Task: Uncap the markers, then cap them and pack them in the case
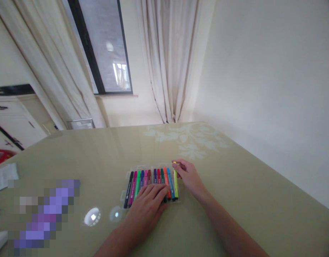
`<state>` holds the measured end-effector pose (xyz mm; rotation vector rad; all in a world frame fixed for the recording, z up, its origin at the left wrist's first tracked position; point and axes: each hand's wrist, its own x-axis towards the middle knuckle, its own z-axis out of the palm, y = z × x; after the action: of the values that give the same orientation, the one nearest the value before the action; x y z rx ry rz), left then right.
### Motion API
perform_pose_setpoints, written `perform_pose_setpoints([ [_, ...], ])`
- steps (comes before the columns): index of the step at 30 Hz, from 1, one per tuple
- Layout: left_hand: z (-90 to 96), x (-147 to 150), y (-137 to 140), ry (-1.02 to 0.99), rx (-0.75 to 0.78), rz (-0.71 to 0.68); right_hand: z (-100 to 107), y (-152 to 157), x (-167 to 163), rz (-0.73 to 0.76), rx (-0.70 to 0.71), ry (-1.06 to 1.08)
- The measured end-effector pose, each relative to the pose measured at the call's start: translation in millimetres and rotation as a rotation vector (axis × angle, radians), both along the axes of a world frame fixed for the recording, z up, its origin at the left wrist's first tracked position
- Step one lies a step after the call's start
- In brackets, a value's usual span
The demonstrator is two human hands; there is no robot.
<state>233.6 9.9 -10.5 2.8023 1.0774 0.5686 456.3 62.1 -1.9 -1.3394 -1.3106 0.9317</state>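
While the left grip [151, 203], unclenched, covers markers [137, 182], the right grip [188, 175] pinches the yellow marker [176, 184] by its far end.

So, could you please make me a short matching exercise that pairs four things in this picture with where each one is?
Things
1. Left hand
2. Window
3. Yellow marker
4. Black marker

Places
A. Held near its far end by the right hand
B. At the left end of the row of markers
C. Over the middle part of the row
D. Between the pale curtains

Right pairs: 1-C, 2-D, 3-A, 4-B
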Motion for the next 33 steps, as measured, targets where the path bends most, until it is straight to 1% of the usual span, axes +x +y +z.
perform_pose_setpoints([
  [2,-1.7,1,0,0.041,0.040,0.004,-4,-3,-6,0.014,0.014,-0.181],
  [5,-3.1,0,-2,0.101,0.107,-0.018,-4,-9,-14,-0.009,0.077,-0.442],
  [8,-5.1,-2,-2,0.118,0.138,-0.043,-2,-12,-15,-0.010,0.110,-0.560],
  [13,-8.4,-2,-1,0.125,0.121,-0.040,2,-11,-9,-0.028,0.100,-0.617],
  [17,-9.2,-2,-1,0.116,0.128,-0.044,2,-11,-9,-0.011,0.113,-0.656],
  [24,-8.5,-2,-1,0.118,0.101,-0.047,7,-10,-6,-0.025,0.049,-0.587],
  [33,-9.8,-2,-1,0.122,0.112,-0.053,12,-11,-3,-0.016,0.075,-0.650],
])
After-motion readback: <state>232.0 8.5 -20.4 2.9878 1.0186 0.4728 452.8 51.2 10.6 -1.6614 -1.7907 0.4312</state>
